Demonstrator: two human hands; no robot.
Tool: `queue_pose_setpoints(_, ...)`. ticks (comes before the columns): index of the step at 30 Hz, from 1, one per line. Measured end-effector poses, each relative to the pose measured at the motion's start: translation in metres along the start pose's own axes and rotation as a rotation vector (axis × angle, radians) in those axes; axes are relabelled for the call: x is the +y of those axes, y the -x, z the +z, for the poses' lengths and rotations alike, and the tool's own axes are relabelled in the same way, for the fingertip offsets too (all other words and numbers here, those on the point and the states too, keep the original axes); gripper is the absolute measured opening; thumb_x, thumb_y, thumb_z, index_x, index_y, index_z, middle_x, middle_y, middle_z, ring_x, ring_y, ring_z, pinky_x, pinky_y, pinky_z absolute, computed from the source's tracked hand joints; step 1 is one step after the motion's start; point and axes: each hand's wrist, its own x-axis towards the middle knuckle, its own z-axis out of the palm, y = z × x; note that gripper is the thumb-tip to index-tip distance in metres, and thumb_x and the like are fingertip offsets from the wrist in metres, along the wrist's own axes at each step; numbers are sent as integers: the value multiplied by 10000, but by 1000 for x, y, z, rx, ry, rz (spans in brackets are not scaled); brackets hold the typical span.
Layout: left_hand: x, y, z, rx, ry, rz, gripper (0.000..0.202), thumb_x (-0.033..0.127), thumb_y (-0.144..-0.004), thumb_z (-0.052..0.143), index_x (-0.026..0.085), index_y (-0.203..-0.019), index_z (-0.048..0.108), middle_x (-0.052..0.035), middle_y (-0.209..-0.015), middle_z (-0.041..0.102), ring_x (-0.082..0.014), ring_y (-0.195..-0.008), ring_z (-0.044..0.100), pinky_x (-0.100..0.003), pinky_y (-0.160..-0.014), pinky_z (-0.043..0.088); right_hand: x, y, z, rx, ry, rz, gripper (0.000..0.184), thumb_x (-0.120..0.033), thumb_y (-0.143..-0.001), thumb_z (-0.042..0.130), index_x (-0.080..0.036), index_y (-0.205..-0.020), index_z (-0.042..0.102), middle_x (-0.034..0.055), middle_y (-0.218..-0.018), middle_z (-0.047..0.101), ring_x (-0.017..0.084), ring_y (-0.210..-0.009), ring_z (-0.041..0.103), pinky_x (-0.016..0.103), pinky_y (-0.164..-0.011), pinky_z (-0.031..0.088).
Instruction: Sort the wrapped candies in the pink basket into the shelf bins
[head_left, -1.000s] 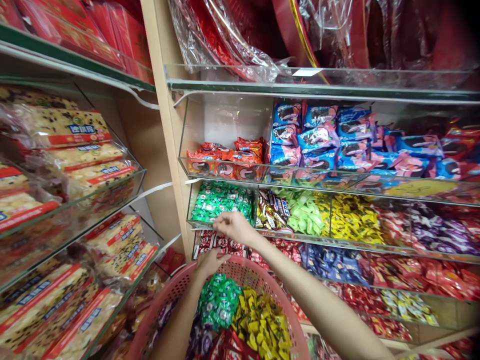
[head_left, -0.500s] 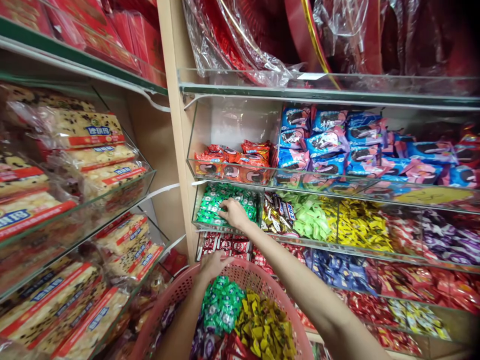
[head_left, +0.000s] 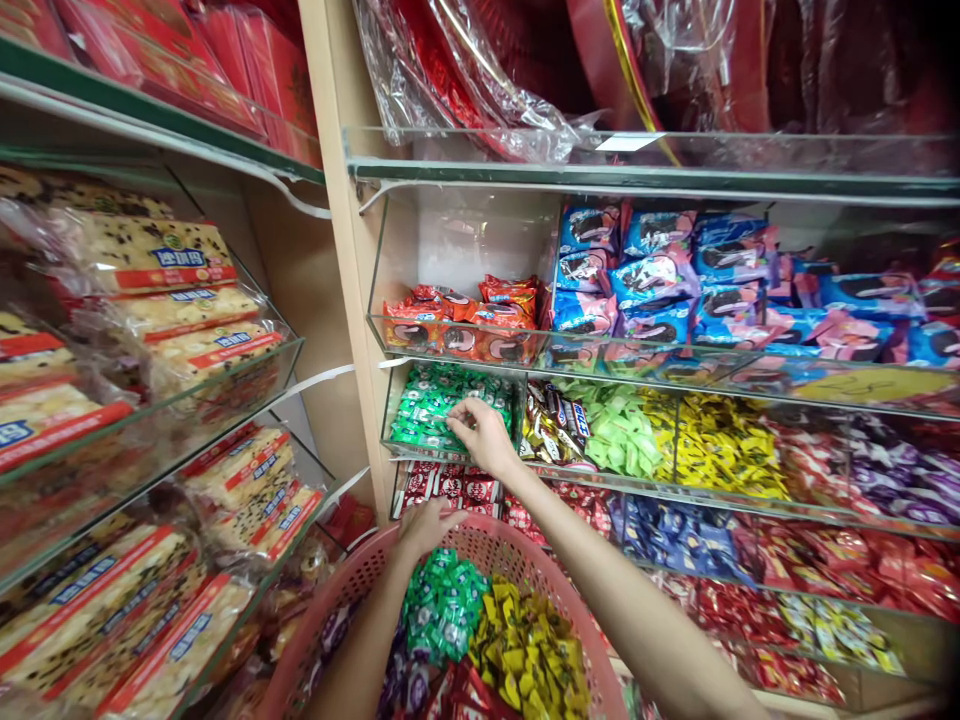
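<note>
Head camera shows us in front of shelves full of packed sweets, with our two bare hands in view. Our right hand (head_left: 484,437) reaches into a clear acrylic bin (head_left: 390,400), and its fingers (head_left: 459,410) are partly open and rest on green-wrapped sweets (head_left: 431,410); we cannot tell if they have hold of one piece. Our left hand (head_left: 424,527) is lower and nearer to us, and its fingers (head_left: 431,520) curl over the rim of a pink plastic basket (head_left: 352,580). Inside this basket lie a pile of green sweets (head_left: 442,605) and a pile of yellow sweets (head_left: 529,650), with purple packets (head_left: 397,680) at the near left. Just right of the green bin is a bin of brown-and-gold chocolate bars (head_left: 551,425). Red chocolate packs (head_left: 446,487) sit on the shelf below, and blue biscuit packs (head_left: 652,280) are on the shelf above. Bagged nougat bars (head_left: 150,255) fill the shelves on the left.
</note>
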Motion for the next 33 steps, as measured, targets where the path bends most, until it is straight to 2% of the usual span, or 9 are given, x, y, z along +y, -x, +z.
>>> queue_pose_setpoints(3,1,0,-1,1,8,1,539,674,-772,340,241,-914,627,-42,-917,691,-220,-876,616,-258,-695,375,-9,30,-8,31,-164,97,96,-274,-833,484,-193,-807,528,-29,-620,562,113,-531,543,225,-538,435)
queue_pose_setpoints(5,1,0,-1,0,10,0,550,680,-770,338,237,-918,629,-47,-919,692,-226,-879,617,-261,-697,377,-14,52,-12,103,-194,119,126,-302,-849,473,-192,-831,531,-16,-638,586,121,-555,567,231,-549,458)
queue_pose_setpoints(11,-1,-2,0,0,35,-24,597,708,-746,347,234,-978,626,-53,-972,684,-221,-915,613,-248,-706,379,-23,110,-25,310,-1,-39,110,-240,-851,498,-202,-902,588,51,-867,643,160,-827,609,294,-758,495)
queue_pose_setpoints(15,0,-1,-2,-13,17,-6,577,705,-755,329,234,-890,633,-37,-906,692,-208,-868,620,-238,-673,373,-23,133,-33,387,23,-36,106,-219,-833,529,-219,-907,604,60,-879,647,179,-847,615,323,-762,506)
queue_pose_setpoints(21,0,-1,-4,-21,-10,6,575,705,-764,303,236,-856,621,-26,-880,688,-188,-832,613,-227,-670,368,-17,153,-33,458,-79,149,108,-251,-817,556,-206,-901,605,52,-852,654,165,-773,620,305,-728,507)
queue_pose_setpoints(24,0,-1,-3,-18,-24,12,548,683,-778,308,236,-847,617,-24,-870,685,-184,-825,612,-226,-672,363,-15,161,-31,387,-124,244,105,-277,-814,561,-207,-880,601,38,-804,656,154,-724,616,268,-669,495)
queue_pose_setpoints(26,-1,-2,-2,-18,-34,3,543,682,-775,315,233,-835,614,-28,-862,684,-189,-823,613,-227,-659,359,-15,165,-30,290,-135,287,102,-287,-822,547,-206,-863,592,25,-759,649,146,-687,603,247,-628,472)
queue_pose_setpoints(29,-1,-3,0,-16,-33,2,573,708,-759,304,227,-827,609,-32,-848,682,-197,-816,615,-228,-638,349,-14,168,-31,52,-88,308,98,-274,-837,507,-205,-817,573,-1,-685,614,134,-616,556,229,-575,418)
queue_pose_setpoints(33,-3,-4,1,-4,-39,26,595,722,-755,285,225,-828,603,-35,-845,678,-201,-814,612,-231,-637,340,-9,167,-35,-274,82,311,115,-176,-803,480,-202,-709,540,-17,-648,573,128,-596,503,221,-560,349)
